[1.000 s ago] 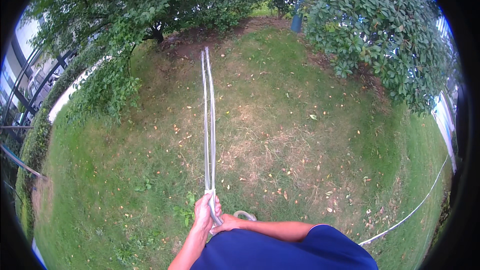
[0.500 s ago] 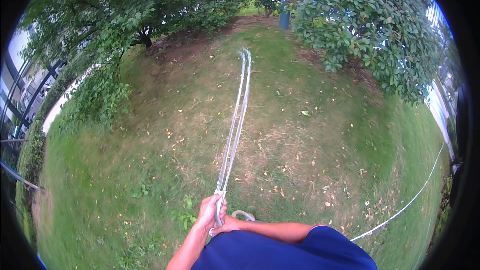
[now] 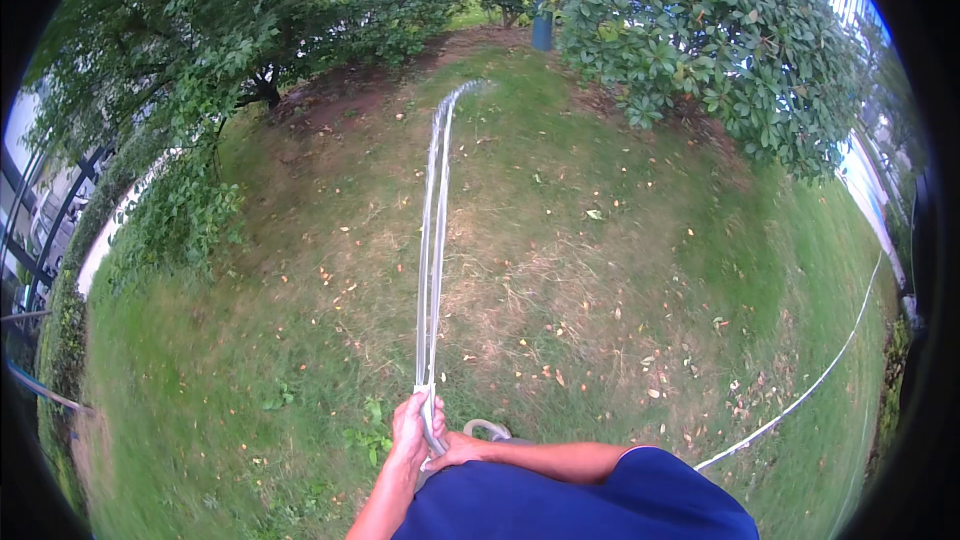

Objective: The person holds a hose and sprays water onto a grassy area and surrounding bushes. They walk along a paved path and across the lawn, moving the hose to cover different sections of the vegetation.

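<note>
A pale hose (image 3: 434, 432) is in my hands at the lower middle, its end pointing away from me. My left hand (image 3: 408, 427) is closed around it near the mouth. Just behind, my right hand (image 3: 460, 451) grips the hose close to my body; my shirt partly hides it. From the mouth, two thin streams of water (image 3: 432, 250) run out ahead over the grass, bending right and breaking into spray at the far end. A loop of the hose (image 3: 487, 428) shows beyond my right wrist.
A long pale hose line (image 3: 800, 402) curves over the grass (image 3: 560, 290) on the right. Leafy bushes stand at far left (image 3: 180, 40) and far right (image 3: 700, 30), with a blue-green post (image 3: 543, 10) between. A low hedge (image 3: 65, 330) borders the left.
The water streams have swung left, and their far end now bends right. The whole view has turned slightly right. Both hands keep their hold on the hose.
</note>
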`<state>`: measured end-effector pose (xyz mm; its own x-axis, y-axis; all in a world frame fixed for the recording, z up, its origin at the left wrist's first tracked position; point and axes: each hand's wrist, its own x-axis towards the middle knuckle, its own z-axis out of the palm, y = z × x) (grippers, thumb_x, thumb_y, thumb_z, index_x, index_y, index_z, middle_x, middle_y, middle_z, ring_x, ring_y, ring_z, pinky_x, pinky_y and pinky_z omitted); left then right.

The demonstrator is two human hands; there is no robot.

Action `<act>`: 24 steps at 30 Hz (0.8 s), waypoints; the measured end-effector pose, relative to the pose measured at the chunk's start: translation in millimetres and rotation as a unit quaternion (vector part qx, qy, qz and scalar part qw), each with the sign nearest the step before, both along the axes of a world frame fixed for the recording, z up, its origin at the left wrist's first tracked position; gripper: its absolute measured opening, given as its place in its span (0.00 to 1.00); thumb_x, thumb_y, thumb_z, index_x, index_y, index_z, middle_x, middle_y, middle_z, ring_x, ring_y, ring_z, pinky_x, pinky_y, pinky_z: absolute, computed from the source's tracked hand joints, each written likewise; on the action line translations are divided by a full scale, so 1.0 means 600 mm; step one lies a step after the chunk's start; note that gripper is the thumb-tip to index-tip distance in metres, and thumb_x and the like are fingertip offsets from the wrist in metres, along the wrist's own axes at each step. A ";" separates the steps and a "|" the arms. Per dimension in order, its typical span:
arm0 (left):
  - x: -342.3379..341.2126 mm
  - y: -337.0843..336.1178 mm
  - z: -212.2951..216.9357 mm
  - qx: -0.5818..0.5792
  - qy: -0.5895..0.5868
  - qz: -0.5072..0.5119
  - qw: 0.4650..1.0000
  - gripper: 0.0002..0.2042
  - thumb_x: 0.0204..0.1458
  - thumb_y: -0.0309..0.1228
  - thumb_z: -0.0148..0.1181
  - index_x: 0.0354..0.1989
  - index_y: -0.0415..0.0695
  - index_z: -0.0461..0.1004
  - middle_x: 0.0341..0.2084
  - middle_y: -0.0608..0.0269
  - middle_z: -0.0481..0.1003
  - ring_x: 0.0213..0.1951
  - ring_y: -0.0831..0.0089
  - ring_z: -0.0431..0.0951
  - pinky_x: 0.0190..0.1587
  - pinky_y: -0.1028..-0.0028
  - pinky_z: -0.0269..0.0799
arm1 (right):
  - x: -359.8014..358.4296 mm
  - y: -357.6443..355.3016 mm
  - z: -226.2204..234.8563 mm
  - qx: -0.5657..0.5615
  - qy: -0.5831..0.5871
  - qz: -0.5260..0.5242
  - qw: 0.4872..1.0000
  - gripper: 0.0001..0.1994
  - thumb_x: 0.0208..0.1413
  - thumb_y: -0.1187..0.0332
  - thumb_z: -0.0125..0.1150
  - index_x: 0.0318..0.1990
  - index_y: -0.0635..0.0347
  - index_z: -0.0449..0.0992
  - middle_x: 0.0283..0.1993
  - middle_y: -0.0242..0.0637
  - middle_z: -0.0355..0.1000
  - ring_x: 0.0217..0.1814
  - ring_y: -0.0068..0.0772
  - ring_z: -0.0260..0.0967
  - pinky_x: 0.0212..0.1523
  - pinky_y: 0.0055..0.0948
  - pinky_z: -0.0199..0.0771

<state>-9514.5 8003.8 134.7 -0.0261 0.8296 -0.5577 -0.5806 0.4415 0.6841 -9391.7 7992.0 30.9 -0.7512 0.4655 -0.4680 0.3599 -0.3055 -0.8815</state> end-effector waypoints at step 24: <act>-0.007 -0.131 -0.036 -0.019 -0.073 -0.466 0.881 0.16 0.59 0.40 0.48 0.28 0.38 0.68 0.12 0.65 0.64 0.13 0.78 0.63 0.15 0.79 0.57 | -0.075 -0.300 -0.021 -0.062 -0.074 -0.354 0.930 0.16 0.43 0.57 0.72 0.32 0.54 0.72 0.28 0.26 0.68 0.34 0.23 0.65 0.35 0.29 0.64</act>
<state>-9518.7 7925.0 113.1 0.7323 0.4326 -0.5259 -0.0340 0.7945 0.6063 -9436.5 7812.0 18.1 -0.2009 0.7542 -0.6252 0.1441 -0.6085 -0.7804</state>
